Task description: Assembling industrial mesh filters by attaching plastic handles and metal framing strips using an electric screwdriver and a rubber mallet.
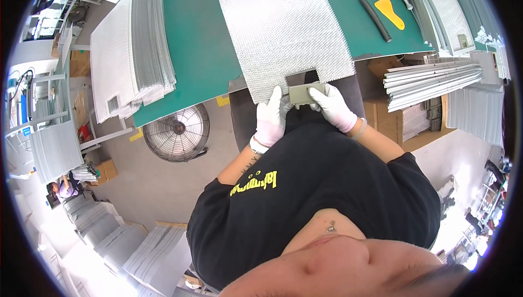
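With our left hand (271,120) we are pinching the near edge of a silvery mesh panel (286,30), and with our right hand (333,109) we are gripping an olive-grey plastic piece (298,95), holding it at the panel's notch; whether the two are touching, we cannot tell. The panel is lying on the green worktop (196,35), overhanging its near edge, between a stack of mesh panels (152,52) and a black-handled hammer (375,19).
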`<state>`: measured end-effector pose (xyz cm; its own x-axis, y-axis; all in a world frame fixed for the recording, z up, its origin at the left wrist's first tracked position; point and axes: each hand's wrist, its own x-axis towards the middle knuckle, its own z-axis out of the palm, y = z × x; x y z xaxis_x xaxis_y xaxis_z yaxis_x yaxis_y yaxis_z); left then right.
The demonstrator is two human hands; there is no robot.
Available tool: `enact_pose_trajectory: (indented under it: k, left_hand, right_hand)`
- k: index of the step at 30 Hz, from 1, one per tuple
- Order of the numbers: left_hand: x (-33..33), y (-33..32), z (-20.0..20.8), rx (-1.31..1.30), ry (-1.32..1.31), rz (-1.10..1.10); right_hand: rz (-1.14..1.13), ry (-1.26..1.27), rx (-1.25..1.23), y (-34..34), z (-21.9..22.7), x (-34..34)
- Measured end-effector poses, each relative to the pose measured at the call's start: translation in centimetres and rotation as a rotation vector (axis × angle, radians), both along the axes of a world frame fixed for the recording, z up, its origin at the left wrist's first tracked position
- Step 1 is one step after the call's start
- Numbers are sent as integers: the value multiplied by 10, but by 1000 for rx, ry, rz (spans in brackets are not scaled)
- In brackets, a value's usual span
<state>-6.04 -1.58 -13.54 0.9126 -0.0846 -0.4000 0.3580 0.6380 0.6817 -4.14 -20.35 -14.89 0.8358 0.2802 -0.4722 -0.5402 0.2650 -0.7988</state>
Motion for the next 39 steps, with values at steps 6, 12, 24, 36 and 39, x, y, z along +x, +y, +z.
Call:
enact_pose_trajectory:
  k: [6,12,24,36,39]
  left_hand:
    - [-2,-2,-7,-10,25,67]
    - [-4,-4,-3,11,65,-9]
    - [5,0,-5,80,155,-273]
    - [2,1,-12,-24,105,-252]
    - [3,3,4,-126,130,-271]
  right_hand:
    - [53,-65,-222,0,6,9]
    - [-11,-37,-201,9,15,9]
    - [-318,-32,-226,2,9,-1]
    - [-340,-21,-247,2,9,-5]
    - [-264,-60,-261,-1,10,-8]
